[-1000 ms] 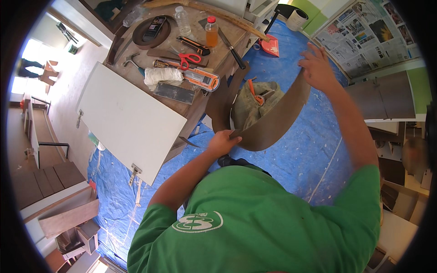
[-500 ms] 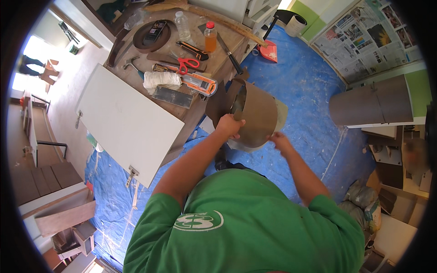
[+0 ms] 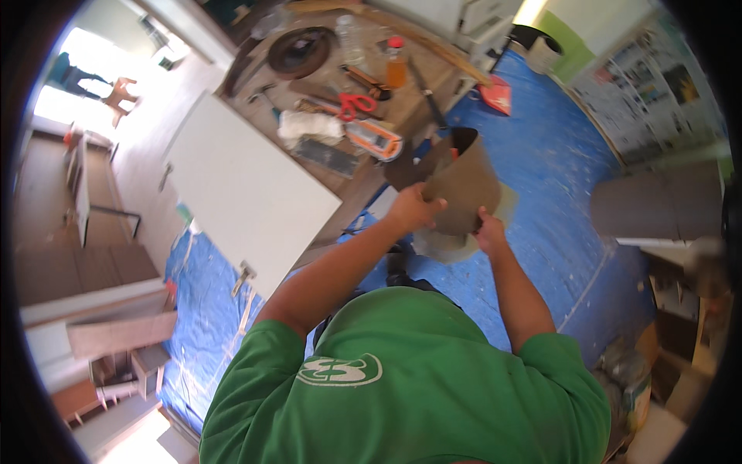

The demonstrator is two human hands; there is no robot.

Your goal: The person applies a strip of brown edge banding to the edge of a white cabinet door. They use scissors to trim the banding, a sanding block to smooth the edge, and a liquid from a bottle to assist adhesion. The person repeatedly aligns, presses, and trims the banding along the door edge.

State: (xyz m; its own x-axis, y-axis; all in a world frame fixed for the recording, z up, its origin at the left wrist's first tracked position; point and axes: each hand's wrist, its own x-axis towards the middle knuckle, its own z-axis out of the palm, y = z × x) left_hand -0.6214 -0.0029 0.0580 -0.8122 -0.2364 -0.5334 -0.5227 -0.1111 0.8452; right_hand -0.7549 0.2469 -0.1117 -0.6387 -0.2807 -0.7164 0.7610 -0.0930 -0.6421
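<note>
Since 0.5 s ago, both hands have rolled the brown sheet (image 3: 464,185) tighter: left hand (image 3: 411,209) clenches its left edge, right hand (image 3: 488,230) pinches the bottom. Rolling step; next needs overlapped edges held snug.

- The rolled brown sheet (image 3: 464,185) looks like matt, stiff card or paper, dull on both faces.
- The floor cover (image 3: 556,178) is blue plastic sheeting, scuffed and streaked white.
- The white board (image 3: 239,185) is smooth and matt.
- The surface (image 3: 363,182) is worn brown wood.
- The scissors (image 3: 352,103) have glossy red plastic handles.
</note>
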